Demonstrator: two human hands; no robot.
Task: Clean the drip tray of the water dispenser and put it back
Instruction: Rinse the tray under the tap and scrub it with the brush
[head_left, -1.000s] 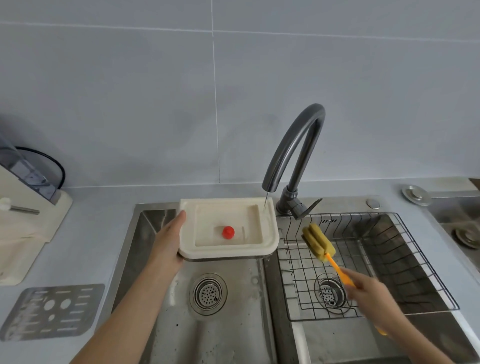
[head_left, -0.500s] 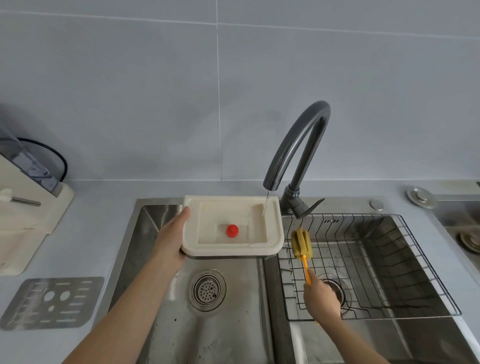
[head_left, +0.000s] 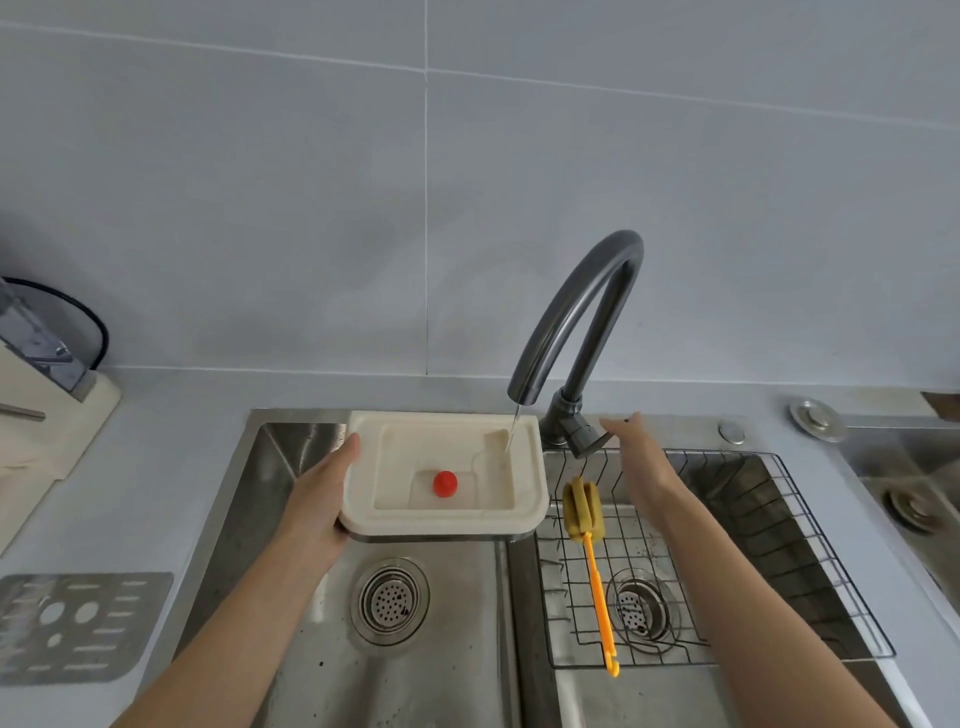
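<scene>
A cream drip tray (head_left: 363, 499) with a red float (head_left: 445, 483) inside is held level over the left sink basin, under the grey faucet (head_left: 576, 317). A thin stream of water runs from the spout into the tray's back right corner. My left hand (head_left: 319, 493) grips the tray's left edge. My right hand (head_left: 636, 452) holds nothing and reaches to the faucet's lever (head_left: 589, 441), fingers touching it. The sponge brush (head_left: 587, 525), with its orange handle, lies on the wire rack (head_left: 810, 545) in the right basin.
The dispenser's metal grate (head_left: 78, 623) lies on the counter at lower left. The water dispenser (head_left: 36, 415) stands at the left edge. Both basins have drain strainers (head_left: 389, 600). A second sink (head_left: 914, 499) is at far right.
My right hand has laid the sponge brush down on the wire rack, let go of it, and moved up to the faucet lever. The tray stays under the stream.
</scene>
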